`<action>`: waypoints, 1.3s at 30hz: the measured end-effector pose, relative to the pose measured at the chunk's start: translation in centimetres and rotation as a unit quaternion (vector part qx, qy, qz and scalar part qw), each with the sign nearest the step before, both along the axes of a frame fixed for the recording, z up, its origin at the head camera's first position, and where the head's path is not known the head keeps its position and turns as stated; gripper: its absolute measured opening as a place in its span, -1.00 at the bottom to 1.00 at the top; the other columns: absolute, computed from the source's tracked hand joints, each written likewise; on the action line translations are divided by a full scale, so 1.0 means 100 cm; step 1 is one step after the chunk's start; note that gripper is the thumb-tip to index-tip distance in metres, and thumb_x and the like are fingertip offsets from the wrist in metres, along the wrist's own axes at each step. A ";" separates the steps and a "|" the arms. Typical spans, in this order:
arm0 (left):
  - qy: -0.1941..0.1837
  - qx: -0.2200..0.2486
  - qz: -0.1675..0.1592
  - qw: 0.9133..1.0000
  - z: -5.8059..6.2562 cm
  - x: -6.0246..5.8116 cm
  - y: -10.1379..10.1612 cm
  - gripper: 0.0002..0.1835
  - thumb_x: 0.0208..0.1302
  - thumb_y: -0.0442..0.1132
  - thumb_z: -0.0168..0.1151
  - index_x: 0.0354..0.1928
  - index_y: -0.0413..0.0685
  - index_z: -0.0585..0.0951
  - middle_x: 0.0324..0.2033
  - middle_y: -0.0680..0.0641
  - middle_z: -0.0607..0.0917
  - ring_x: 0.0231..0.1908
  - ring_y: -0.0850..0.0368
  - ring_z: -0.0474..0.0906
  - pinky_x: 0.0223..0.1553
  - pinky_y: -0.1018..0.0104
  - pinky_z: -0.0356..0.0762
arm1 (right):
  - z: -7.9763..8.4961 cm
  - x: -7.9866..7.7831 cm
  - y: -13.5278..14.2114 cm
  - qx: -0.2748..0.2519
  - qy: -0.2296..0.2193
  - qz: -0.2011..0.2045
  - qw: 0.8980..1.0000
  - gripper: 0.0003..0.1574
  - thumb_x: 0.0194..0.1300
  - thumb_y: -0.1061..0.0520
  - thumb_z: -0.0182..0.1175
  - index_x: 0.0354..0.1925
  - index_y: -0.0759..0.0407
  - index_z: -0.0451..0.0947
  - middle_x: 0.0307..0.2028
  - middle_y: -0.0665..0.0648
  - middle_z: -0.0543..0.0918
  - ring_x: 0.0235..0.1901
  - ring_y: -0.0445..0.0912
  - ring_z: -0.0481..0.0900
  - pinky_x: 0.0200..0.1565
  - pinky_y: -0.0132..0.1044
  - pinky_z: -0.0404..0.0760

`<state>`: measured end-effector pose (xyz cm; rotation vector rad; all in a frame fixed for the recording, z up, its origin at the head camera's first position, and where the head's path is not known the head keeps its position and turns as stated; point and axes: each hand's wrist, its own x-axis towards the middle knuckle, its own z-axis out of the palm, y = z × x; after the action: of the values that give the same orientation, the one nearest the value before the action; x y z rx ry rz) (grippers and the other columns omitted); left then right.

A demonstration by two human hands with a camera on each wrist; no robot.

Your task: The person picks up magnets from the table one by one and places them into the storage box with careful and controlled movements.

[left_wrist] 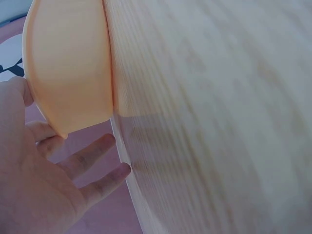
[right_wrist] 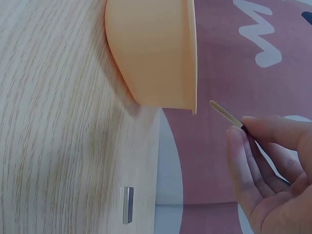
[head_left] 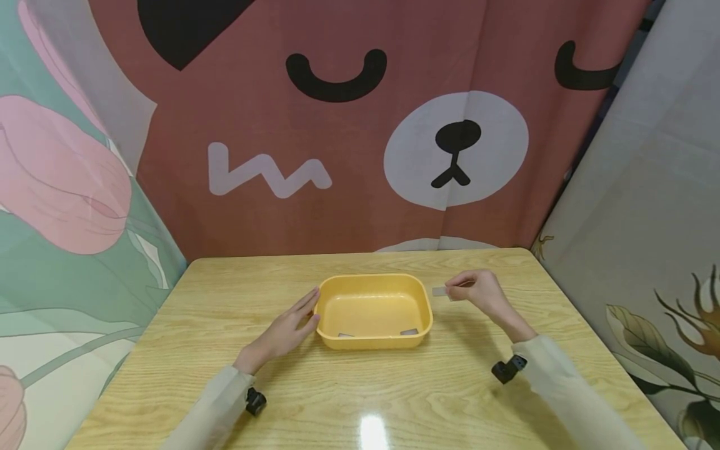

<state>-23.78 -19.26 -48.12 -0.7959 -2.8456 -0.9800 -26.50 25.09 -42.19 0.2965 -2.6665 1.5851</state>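
Note:
A yellow plastic basin (head_left: 374, 342) sits on the table, with two small grey flat pieces inside it: one piece (head_left: 409, 332) at the front right, another (head_left: 345, 335) at the front left. My left hand (head_left: 283, 331) touches the basin's left end with extended fingers; in the left wrist view the thumb (left_wrist: 22, 90) meets the rim. Right of the basin, above the table, my right hand (head_left: 477, 292) pinches a small thin rectangular grey piece (right_wrist: 225, 113) between thumb and fingertips. That piece is apart from the basin rim.
Another small grey piece (right_wrist: 127, 204) lies on the wooden table (head_left: 337, 394), seen in the right wrist view. A curtain with a bear print (head_left: 349, 219) hangs behind the table's far edge. Printed cloths flank the left and right sides.

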 end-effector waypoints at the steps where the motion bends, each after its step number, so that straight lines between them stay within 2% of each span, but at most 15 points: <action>1: 0.000 0.000 0.000 1.000 0.000 0.000 0.000 -0.34 0.56 -0.05 0.00 0.56 -0.03 0.06 0.53 0.14 -0.04 0.47 0.02 0.03 0.38 -0.05 0.16 | 0.000 0.000 -0.001 -0.001 -0.001 -0.001 1.000 -0.77 0.27 0.24 0.36 -0.15 0.39 0.70 -0.34 0.22 0.73 -0.29 0.24 0.70 -0.25 -0.21 0.71; 6: 0.004 0.000 -0.004 1.000 -0.001 0.000 0.000 -0.34 0.56 -0.07 0.00 0.56 -0.06 0.06 0.54 0.11 -0.03 0.47 0.00 0.03 0.37 -0.07 0.16 | 0.000 -0.002 -0.006 0.004 -0.003 -0.005 1.000 -0.77 0.26 0.24 0.37 -0.16 0.40 0.70 -0.33 0.20 0.73 -0.33 0.16 0.72 -0.27 -0.22 0.71; 16: -0.006 -0.002 -0.003 1.000 0.001 0.001 0.000 -0.34 0.57 -0.04 -0.03 0.57 -0.02 0.05 0.53 0.16 -0.06 0.47 0.06 0.00 0.38 -0.03 0.15 | -0.004 -0.004 -0.017 0.007 0.005 -0.002 1.000 -0.78 0.27 0.28 0.34 -0.15 0.43 0.69 -0.35 0.20 0.73 -0.30 0.24 0.69 -0.31 -0.21 0.71; 21: -0.005 -0.002 -0.004 1.000 0.001 0.001 0.000 -0.34 0.57 -0.04 -0.04 0.57 -0.04 0.05 0.53 0.15 -0.05 0.47 0.04 0.01 0.38 -0.04 0.16 | -0.003 -0.005 -0.021 -0.001 0.004 -0.001 1.000 -0.77 0.27 0.27 0.35 -0.16 0.44 0.69 -0.36 0.22 0.72 -0.32 0.21 0.70 -0.32 -0.24 0.70; 29: -0.007 -0.002 -0.004 1.000 0.003 0.001 0.001 -0.34 0.57 -0.05 -0.04 0.57 -0.03 0.04 0.53 0.13 -0.05 0.47 -0.01 0.02 0.38 -0.07 0.15 | -0.004 -0.007 -0.028 0.001 -0.001 -0.015 1.000 -0.79 0.27 0.27 0.35 -0.16 0.41 0.70 -0.32 0.24 0.73 -0.33 0.15 0.72 -0.26 -0.08 0.72; 34: -0.006 -0.003 -0.003 1.000 0.002 0.001 0.000 -0.34 0.58 -0.05 -0.04 0.57 -0.02 0.03 0.53 0.13 -0.05 0.47 -0.02 0.01 0.38 -0.08 0.14 | -0.005 -0.009 -0.034 0.015 0.003 -0.025 1.000 -0.84 0.26 0.29 0.35 -0.19 0.36 0.72 -0.29 0.24 0.72 -0.33 0.16 0.72 -0.30 -0.18 0.72; 39: -0.005 -0.005 -0.003 1.000 0.002 0.002 0.000 -0.34 0.58 -0.04 -0.04 0.57 -0.03 0.03 0.53 0.12 -0.05 0.47 -0.03 0.01 0.38 -0.09 0.14 | -0.004 -0.011 -0.041 0.038 0.015 -0.032 0.999 -0.89 0.25 0.30 0.35 -0.23 0.32 0.73 -0.29 0.22 0.73 -0.37 0.07 0.73 -0.33 -0.19 0.72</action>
<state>-23.62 -19.26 -47.90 -0.8015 -2.8609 -0.9746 -27.59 21.03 -42.63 0.2326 -2.6880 1.4535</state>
